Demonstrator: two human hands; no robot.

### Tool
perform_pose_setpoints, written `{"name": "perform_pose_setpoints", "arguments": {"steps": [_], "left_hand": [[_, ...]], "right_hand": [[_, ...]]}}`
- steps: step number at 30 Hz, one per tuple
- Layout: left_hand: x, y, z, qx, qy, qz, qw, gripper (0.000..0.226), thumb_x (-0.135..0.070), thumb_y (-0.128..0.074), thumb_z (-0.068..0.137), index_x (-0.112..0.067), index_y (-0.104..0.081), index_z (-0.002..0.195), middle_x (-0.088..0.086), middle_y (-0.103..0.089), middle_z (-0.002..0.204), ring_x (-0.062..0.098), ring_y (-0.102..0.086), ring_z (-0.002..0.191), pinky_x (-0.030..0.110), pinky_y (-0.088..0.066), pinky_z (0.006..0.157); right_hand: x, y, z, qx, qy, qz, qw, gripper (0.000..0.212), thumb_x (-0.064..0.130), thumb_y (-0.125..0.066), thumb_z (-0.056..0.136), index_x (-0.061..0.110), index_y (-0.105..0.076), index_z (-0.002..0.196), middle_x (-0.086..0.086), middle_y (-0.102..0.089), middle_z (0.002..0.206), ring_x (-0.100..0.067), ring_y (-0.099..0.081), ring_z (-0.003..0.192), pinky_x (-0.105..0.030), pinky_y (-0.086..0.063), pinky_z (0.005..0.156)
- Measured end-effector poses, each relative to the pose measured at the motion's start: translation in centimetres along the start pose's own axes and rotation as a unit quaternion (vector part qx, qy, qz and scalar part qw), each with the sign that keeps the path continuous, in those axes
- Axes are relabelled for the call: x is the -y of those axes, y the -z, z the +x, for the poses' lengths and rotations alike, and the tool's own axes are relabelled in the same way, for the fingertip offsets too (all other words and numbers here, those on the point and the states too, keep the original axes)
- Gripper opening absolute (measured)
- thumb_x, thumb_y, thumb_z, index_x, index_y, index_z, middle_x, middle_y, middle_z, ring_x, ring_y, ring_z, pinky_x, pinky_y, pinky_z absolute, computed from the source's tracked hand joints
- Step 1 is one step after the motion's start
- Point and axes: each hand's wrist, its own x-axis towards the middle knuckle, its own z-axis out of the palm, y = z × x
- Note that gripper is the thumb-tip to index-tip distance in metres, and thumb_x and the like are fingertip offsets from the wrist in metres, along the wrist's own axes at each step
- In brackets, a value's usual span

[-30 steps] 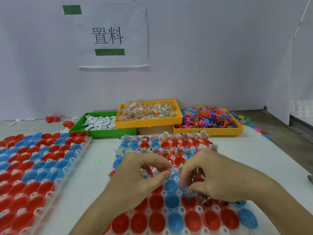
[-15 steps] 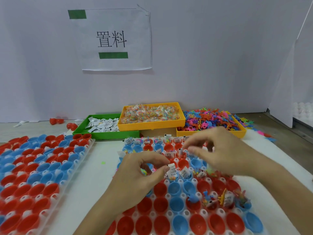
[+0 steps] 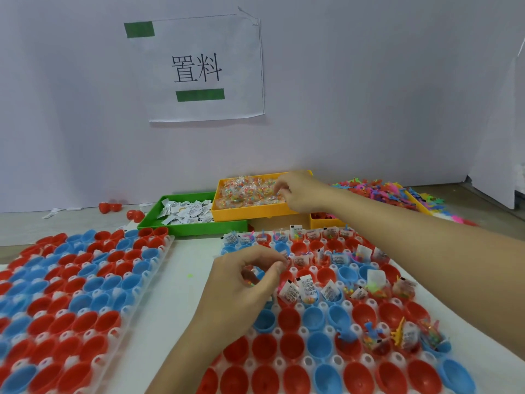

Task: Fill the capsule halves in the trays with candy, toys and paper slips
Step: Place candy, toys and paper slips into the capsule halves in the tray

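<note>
We see right hand [image 3: 298, 191] curled among candy packets [image 3: 250, 191], hold unclear | left hand [image 3: 244, 282] pinching small pieces over capsule tray [image 3: 335, 359] | white gap beside left tray [image 3: 136, 317]

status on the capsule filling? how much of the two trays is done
Done: the far rows of the right tray hold slips, candy and toys, plus a few cups at its right edge. In hand: the right hand reaches into the yellow candy bin; the left hand holds small pieces over the tray. Left: the near rows of that tray and the whole left tray, whose cups look empty.
</note>
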Motion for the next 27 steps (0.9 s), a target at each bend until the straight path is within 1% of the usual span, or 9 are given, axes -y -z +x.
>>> {"name": "perform_pose_setpoints", "arguments": {"steps": [3, 5, 9, 13, 15, 18, 20, 23, 27], "left_hand": [[0.0, 0.0, 0.0, 0.0, -0.002, 0.0, 1.0, 0.018, -0.014, -0.067, 0.09, -0.029, -0.076, 0.087, -0.015, -0.074, 0.08, 0.01, -0.069, 0.08, 0.037, -0.055, 0.069], [0.0, 0.0, 0.0, 0.003, 0.0, -0.001, 1.0, 0.018, -0.014, -0.066, 0.09, -0.028, -0.076, 0.087, -0.015, -0.074, 0.08, 0.01, -0.069, 0.081, 0.036, -0.055, 0.07], [0.0, 0.1, 0.0, 0.002, 0.005, -0.004, 1.0, 0.017, -0.015, -0.066, 0.09, -0.029, -0.076, 0.087, -0.015, -0.073, 0.08, 0.011, -0.068, 0.082, 0.034, -0.056, 0.071], [-0.2, 0.1, 0.0, 0.0, 0.004, -0.006, 1.0, 0.018, -0.016, -0.065, 0.09, -0.032, -0.075, 0.086, -0.016, -0.073, 0.08, 0.01, -0.068, 0.08, 0.035, -0.055, 0.07], [-0.3, 0.1, 0.0, -0.002, 0.001, -0.005, 1.0, 0.02, -0.014, -0.065, 0.09, -0.031, -0.075, 0.085, -0.015, -0.073, 0.079, 0.01, -0.068, 0.078, 0.037, -0.054, 0.069], [-0.3, 0.0, 0.0, -0.002, 0.0, -0.002, 1.0, 0.022, -0.011, -0.065, 0.09, -0.03, -0.075, 0.085, -0.014, -0.072, 0.078, 0.008, -0.067, 0.075, 0.036, -0.054, 0.067], [-0.3, 0.0, 0.0, -0.002, -0.003, 0.003, 1.0, 0.023, -0.011, -0.066, 0.09, -0.031, -0.075, 0.084, -0.015, -0.072, 0.078, 0.007, -0.066, 0.074, 0.034, -0.055, 0.066], [-0.2, 0.0, 0.0, -0.001, -0.003, 0.004, 1.0, 0.023, -0.011, -0.066, 0.09, -0.032, -0.075, 0.085, -0.015, -0.072, 0.078, 0.007, -0.066, 0.073, 0.03, -0.055, 0.064], [-0.1, 0.0, 0.0, 0.002, -0.002, 0.008, 1.0, 0.02, -0.012, -0.067, 0.089, -0.03, -0.075, 0.086, -0.016, -0.073, 0.08, 0.008, -0.067, 0.078, 0.023, -0.054, 0.064]], "right_hand": [[0.4, -0.8, 1.8, -0.002, -0.034, -0.005, 0.999, 0.022, 0.016, -0.059, 0.098, 0.003, -0.074, 0.109, -0.013, -0.069, 0.121, -0.027, -0.063, 0.11, -0.042, -0.053, 0.095], [0.7, -1.1, 2.7, 0.013, -0.058, -0.024, 0.998, 0.024, 0.019, -0.065, 0.095, 0.0, -0.074, 0.108, -0.016, -0.07, 0.117, -0.029, -0.064, 0.107, -0.044, -0.054, 0.093], [1.2, -1.3, 3.7, 0.02, -0.079, -0.065, 0.995, 0.023, 0.014, -0.061, 0.096, 0.0, -0.071, 0.112, -0.015, -0.067, 0.119, -0.028, -0.062, 0.11, -0.043, -0.054, 0.094], [0.9, -1.9, 3.5, -0.005, -0.1, 0.007, 0.995, 0.023, 0.005, -0.061, 0.09, -0.004, -0.073, 0.107, -0.019, -0.071, 0.114, -0.032, -0.065, 0.109, -0.049, -0.057, 0.088], [0.5, -2.0, 3.2, -0.03, -0.104, 0.05, 0.993, 0.019, 0.007, -0.063, 0.087, -0.002, -0.075, 0.099, -0.017, -0.072, 0.111, -0.031, -0.066, 0.108, -0.042, -0.059, 0.082], [-0.1, -1.8, 2.6, -0.085, -0.109, 0.104, 0.985, 0.009, 0.012, -0.069, 0.087, 0.008, -0.077, 0.09, -0.008, -0.073, 0.104, -0.022, -0.066, 0.1, -0.03, -0.052, 0.075], [-0.5, -1.6, 2.4, -0.106, -0.114, 0.133, 0.979, 0.006, 0.01, -0.07, 0.088, 0.01, -0.075, 0.091, -0.007, -0.072, 0.103, -0.021, -0.066, 0.098, -0.027, -0.052, 0.075], [-0.8, -1.3, 2.2, -0.116, -0.128, 0.16, 0.972, 0.018, 0.005, -0.074, 0.085, 0.01, -0.074, 0.101, -0.009, -0.07, 0.11, -0.022, -0.066, 0.103, -0.027, -0.052, 0.078], [-1.1, -1.2, 2.1, -0.133, -0.133, 0.19, 0.964, 0.019, 0.012, -0.078, 0.085, 0.009, -0.075, 0.103, -0.007, -0.071, 0.106, -0.017, -0.064, 0.097, -0.024, -0.047, 0.076]]}}
